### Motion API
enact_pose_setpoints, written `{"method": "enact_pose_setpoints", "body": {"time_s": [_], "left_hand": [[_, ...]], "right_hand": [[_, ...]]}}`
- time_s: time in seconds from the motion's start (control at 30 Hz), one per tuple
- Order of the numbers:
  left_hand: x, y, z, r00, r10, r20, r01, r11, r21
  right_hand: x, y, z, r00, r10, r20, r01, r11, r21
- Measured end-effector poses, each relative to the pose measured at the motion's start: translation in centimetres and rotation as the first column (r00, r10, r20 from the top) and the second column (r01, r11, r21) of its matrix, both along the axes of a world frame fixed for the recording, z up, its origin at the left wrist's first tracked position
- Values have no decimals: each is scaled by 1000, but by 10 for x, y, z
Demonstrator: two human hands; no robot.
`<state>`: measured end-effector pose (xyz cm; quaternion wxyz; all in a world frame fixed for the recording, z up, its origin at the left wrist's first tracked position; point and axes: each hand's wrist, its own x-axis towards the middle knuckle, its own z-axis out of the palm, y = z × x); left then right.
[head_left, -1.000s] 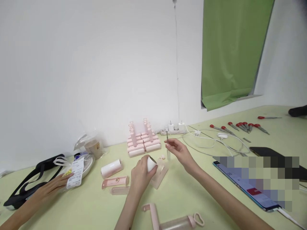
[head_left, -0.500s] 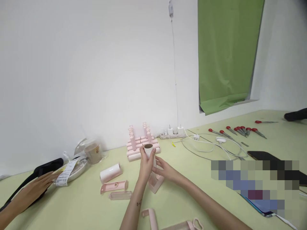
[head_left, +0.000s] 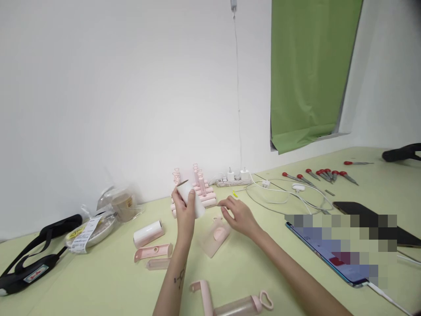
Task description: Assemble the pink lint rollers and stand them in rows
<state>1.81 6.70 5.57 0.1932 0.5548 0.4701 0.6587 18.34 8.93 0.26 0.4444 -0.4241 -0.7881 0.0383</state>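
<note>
My left hand (head_left: pixel 185 211) is closed around a white paper roll (head_left: pixel 196 208), which tilts with its open core end up and to the left. To the right of it my right hand (head_left: pixel 239 216) is raised, thumb and fingertips drawn together; anything between them is too small to make out. Below the hands lies a translucent pale pink piece (head_left: pixel 215 237). On the left are a second white roll (head_left: pixel 148 233), a pink half shell (head_left: pixel 153 252) and a clear cover (head_left: pixel 158 263). Nearest me lie a pink bracket-shaped handle (head_left: pixel 206 298) and a clear tube with a heart-shaped loop (head_left: pixel 265 300).
Pink rollers (head_left: pixel 208 202) are stacked by the wall, beside a power strip (head_left: pixel 233 182) with white cables. Several red-topped tools (head_left: pixel 324 175), a phone (head_left: pixel 329 256) and a black tablet-like slab (head_left: pixel 355 213) lie right. A bagged bowl (head_left: pixel 95 230), a cup (head_left: pixel 123 206) and black straps (head_left: pixel 37 263) stand left.
My hands have separated: the left has moved left with the roll, now tilted, and the right has come off it. Another person's hand at the left has gone from view.
</note>
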Motion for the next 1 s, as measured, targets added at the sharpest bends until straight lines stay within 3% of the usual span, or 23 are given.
{"method": "enact_pose_setpoints", "body": {"time_s": [0.07,0.13,0.2,0.3,0.4,0.73,0.87,1.0], "left_hand": [[1,2,-8,954,-56,-295,27,994,-101],[5,2,-22,785,-164,-598,25,972,-233],[12,0,-38,627,-236,-742,-4,952,-306],[23,-5,-56,548,-234,-803,-57,947,-315],[26,-7,-62,490,-237,-839,-93,943,-320],[21,-12,-79,409,-248,-878,-59,953,-297],[2,-4,-75,305,-265,-915,-96,947,-307],[-35,19,-64,246,-276,-929,-174,930,-323]], "right_hand": [[13,7,-1,991,-130,-29,130,991,-27],[23,15,-5,973,-221,-72,215,974,-78],[29,21,-9,958,-271,-90,259,958,-127],[28,22,-13,961,-262,-84,244,952,-183],[21,18,-12,976,-205,-69,184,955,-232],[9,19,-14,990,-76,-115,35,945,-326],[10,25,-21,992,-77,-102,38,941,-336],[8,24,-25,996,-80,-34,63,931,-361]]}}
